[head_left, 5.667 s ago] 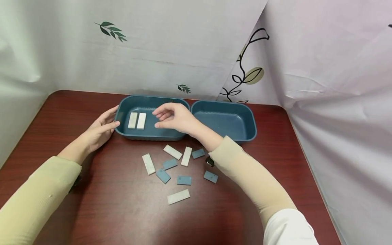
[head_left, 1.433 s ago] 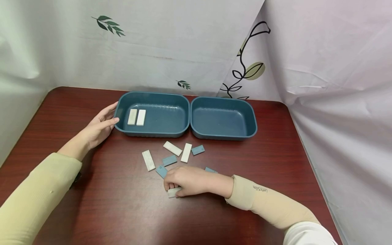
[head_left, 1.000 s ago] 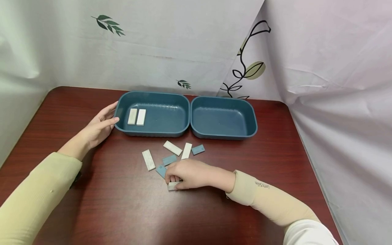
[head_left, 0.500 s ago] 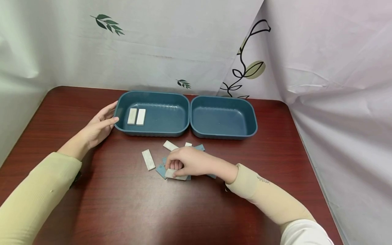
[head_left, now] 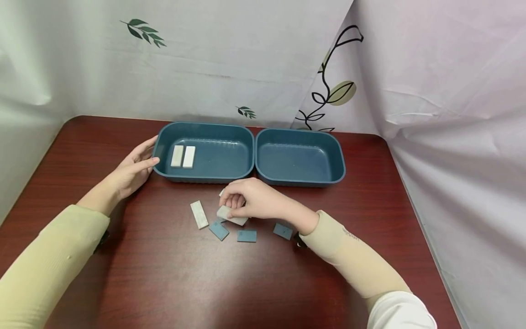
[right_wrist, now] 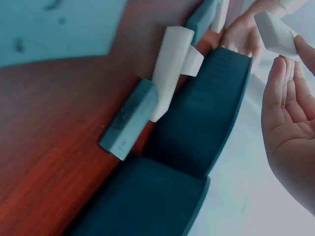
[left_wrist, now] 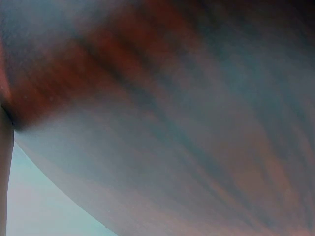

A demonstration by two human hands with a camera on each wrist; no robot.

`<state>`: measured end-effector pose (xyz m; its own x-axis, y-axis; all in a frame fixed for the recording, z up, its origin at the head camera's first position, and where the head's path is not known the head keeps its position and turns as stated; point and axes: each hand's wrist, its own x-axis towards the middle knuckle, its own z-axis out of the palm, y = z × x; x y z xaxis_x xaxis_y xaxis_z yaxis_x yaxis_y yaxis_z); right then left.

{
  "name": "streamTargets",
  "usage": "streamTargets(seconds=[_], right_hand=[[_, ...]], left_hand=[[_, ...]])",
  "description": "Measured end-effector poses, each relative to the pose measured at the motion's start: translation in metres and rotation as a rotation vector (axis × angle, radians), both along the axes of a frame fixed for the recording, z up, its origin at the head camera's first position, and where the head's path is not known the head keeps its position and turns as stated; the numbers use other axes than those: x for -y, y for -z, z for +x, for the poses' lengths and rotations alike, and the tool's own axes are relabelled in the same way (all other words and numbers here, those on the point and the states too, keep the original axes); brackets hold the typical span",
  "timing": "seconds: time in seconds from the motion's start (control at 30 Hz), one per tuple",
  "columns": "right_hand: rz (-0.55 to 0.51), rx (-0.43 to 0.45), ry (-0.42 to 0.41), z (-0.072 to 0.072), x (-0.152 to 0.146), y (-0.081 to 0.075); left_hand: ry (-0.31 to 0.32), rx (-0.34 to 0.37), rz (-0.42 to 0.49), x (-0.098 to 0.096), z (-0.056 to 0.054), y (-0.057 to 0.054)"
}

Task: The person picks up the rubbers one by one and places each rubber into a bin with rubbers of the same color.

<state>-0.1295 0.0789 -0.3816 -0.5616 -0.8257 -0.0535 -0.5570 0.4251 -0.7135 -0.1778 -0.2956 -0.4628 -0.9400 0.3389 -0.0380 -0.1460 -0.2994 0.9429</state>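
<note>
My right hand (head_left: 260, 198) pinches a white rectangular block (head_left: 234, 216) between thumb and fingertips, tilted, over the loose blocks. In the right wrist view the pinched white block (right_wrist: 278, 35) is lifted off the table. My left hand (head_left: 133, 173) rests against the left end of the left blue bin (head_left: 205, 179), thumb at the rim, fingers along the outer wall. Inside that bin, two white blocks (head_left: 177, 156) lie side by side. Another white block (head_left: 199, 214) and several blue blocks (head_left: 219, 230) lie on the table; others are partly hidden by the right hand.
A second blue bin (head_left: 302, 183) stands to the right of the first, end to end, with nothing in it. Both are at the back of the reddish-brown table (head_left: 172, 278), before a white curtain (head_left: 197, 59). The left wrist view is too blurred to read.
My right hand came out of the left bin, pinched the nearest white block, then lifted it off the table and moved it toward the bins. My left hand stays at the left bin.
</note>
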Motion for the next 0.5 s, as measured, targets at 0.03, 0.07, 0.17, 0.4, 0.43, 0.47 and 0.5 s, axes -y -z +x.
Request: streamTargets(seconds=[0.03, 0.07, 0.17, 0.4, 0.43, 0.47, 0.5], right_hand=[[-0.012, 0.006, 0.006, -0.001, 0.0, -0.001], [-0.023, 0.012, 0.01, -0.002, 0.0, -0.003], [-0.049, 0.024, 0.022, -0.005, 0.002, -0.009], [-0.14, 0.091, 0.07, -0.016, 0.006, -0.018], [-0.154, 0.099, 0.078, -0.018, 0.007, -0.019], [-0.166, 0.107, 0.087, -0.019, 0.008, -0.021], [-0.175, 0.11, 0.096, -0.021, 0.009, -0.022]], left_hand=[[0.001, 0.0, -0.001, 0.0, 0.0, 0.0], [0.001, 0.0, -0.001, 0.0, 0.0, 0.0], [0.001, -0.002, -0.003, 0.0, 0.0, 0.0], [0.001, -0.006, 0.003, 0.0, 0.0, -0.001], [0.001, -0.004, 0.002, 0.0, 0.0, -0.001], [0.002, -0.004, -0.001, 0.0, 0.0, -0.001], [0.004, -0.004, -0.006, 0.0, 0.001, -0.001]])
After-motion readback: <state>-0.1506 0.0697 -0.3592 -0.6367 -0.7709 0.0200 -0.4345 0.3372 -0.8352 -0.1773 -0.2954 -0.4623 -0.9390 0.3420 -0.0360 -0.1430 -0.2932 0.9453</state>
